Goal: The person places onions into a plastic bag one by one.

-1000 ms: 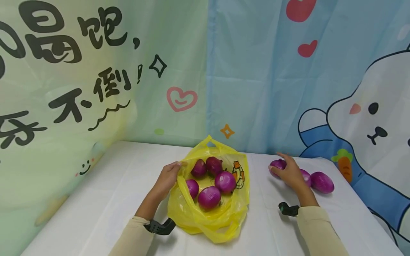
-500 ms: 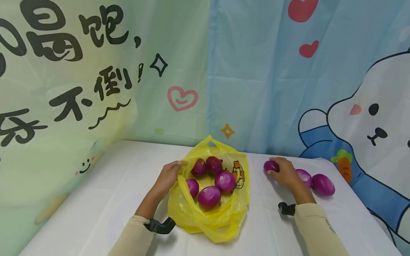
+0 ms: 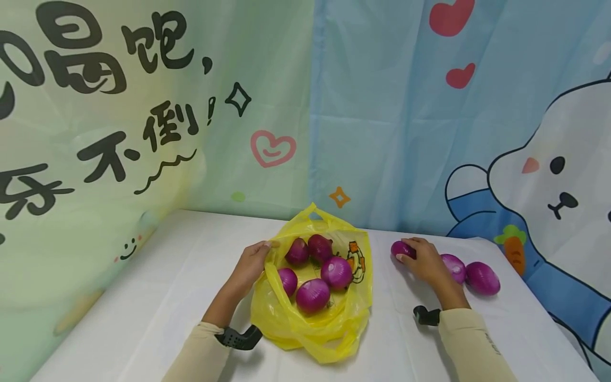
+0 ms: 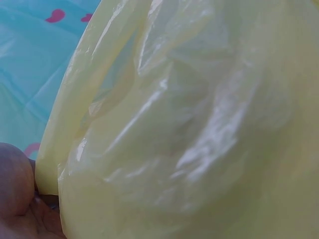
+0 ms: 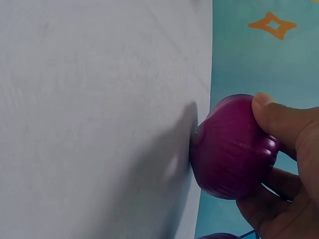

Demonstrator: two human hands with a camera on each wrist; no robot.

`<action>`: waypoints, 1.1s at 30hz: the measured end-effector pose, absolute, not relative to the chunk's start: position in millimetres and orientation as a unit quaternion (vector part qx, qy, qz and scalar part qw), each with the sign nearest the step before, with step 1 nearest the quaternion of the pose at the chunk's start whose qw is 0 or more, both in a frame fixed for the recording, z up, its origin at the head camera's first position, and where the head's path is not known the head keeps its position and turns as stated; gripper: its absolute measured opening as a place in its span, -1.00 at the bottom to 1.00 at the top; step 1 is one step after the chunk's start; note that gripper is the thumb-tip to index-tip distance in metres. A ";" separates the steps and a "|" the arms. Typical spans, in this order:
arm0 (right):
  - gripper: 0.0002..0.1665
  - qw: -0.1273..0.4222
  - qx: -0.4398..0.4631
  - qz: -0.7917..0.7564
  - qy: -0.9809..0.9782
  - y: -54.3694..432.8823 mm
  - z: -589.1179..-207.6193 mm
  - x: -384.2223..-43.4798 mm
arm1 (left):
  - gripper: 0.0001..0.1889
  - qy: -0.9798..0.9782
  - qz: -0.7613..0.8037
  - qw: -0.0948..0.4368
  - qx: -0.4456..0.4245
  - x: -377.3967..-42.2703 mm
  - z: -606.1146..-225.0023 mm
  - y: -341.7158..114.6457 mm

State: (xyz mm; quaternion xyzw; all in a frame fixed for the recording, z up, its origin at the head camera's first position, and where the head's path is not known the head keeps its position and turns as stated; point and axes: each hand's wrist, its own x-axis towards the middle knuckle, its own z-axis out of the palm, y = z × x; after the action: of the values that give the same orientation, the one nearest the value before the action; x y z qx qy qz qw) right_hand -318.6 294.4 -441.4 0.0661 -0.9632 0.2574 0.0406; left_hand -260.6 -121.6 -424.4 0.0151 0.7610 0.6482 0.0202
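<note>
A yellow plastic bag (image 3: 310, 331) lies with its mouth spread in the head view, several red onions (image 3: 313, 295) inside it. My left hand (image 3: 249, 263) pinches the bag's left rim between thumb and fingers; in the left wrist view the yellow film (image 4: 164, 149) fills most of the picture. On the right, my right hand (image 3: 426, 261) grips a red onion (image 5: 234, 149), thumb on one side and fingers on the other, close over the white table. Two more red onions, one near the wrist (image 3: 453, 268) and one farther right (image 3: 482, 278), lie beside that hand.
A white cloth (image 3: 157, 297) covers the table. Behind it hangs a printed backdrop (image 3: 363, 122) with hearts, lettering and a white cartoon animal, right along the table's back edge. Each wrist wears a black camera mount (image 3: 238, 337).
My right hand has closed its fingers round the onion and shifted it a little left, away from the other two. My left hand and the bag have stayed in place.
</note>
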 end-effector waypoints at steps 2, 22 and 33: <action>-0.29 0.038 0.063 0.262 -0.962 292.6 -441.1 -318.7 | -0.57 0.761 0.648 0.021 0.014 -261.2 -425.3 -122.4; -0.34 0.104 0.111 0.297 -0.943 272.8 -415.1 -307.1 | -0.57 0.751 0.659 0.015 0.035 -257.1 -424.4 -122.1; -0.36 0.126 0.140 0.339 -0.922 259.3 -398.1 -303.0 | -0.57 0.750 0.661 0.016 0.034 -258.5 -426.5 -122.3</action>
State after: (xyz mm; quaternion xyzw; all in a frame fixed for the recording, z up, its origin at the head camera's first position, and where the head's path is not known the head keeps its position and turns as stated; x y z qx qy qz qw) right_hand -303.0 259.3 -398.1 0.1402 -0.9218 0.3385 0.1264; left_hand -258.5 -122.3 -426.5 0.0344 0.7495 0.6609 0.0157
